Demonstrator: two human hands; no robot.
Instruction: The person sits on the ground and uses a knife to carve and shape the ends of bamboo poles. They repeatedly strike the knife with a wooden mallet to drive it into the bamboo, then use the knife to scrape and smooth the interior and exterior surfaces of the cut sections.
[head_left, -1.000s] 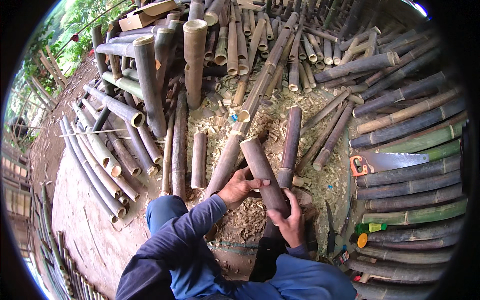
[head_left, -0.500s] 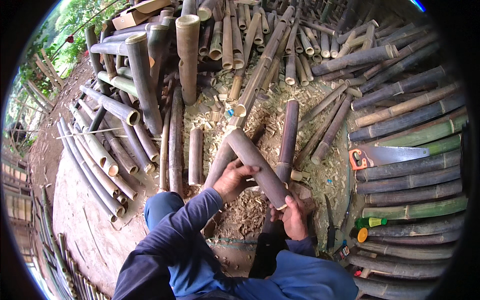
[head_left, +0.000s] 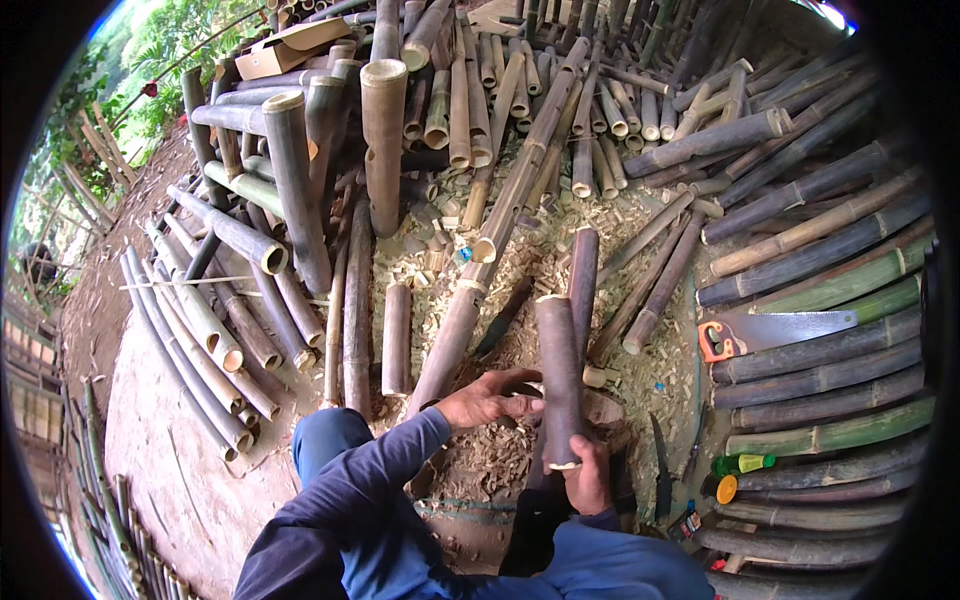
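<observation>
**Tube point(head_left: 560, 375) in my right hand point(head_left: 590, 478), left hand point(head_left: 482, 402) beside it**

I hold the dark bamboo tube in front of me, above my lap, and it stands almost upright in my view, with its pale cut end at the top. My right hand has it near the lower end. The thumb lies on the near side and the fingers are closed around it; some of them are hidden behind the tube. My left hand holds nothing: its fingers are stretched loosely apart toward the left side of the tube. The fingertips are very near to it, but I am not able to see whether they touch.

Just behind the tube there is a dark pole point(head_left: 584, 265), which the tube partly covers. To the left, a long pole point(head_left: 455, 345) slants away from me, and beyond it is a short piece point(head_left: 397, 340). Many shavings point(head_left: 490, 462) lie on the ground between my knees.

On my right, a saw point(head_left: 790, 328) with an orange handle lies across a row of bamboo point(head_left: 830, 430). A green bottle point(head_left: 743, 464) lies nearer to me, with an orange disc point(head_left: 726, 489) just beside it. A dark knife point(head_left: 662, 470) is on the ground between this row and my right hand. At the upper left, a cardboard box point(head_left: 290, 50) sits on stacked bamboo.
</observation>
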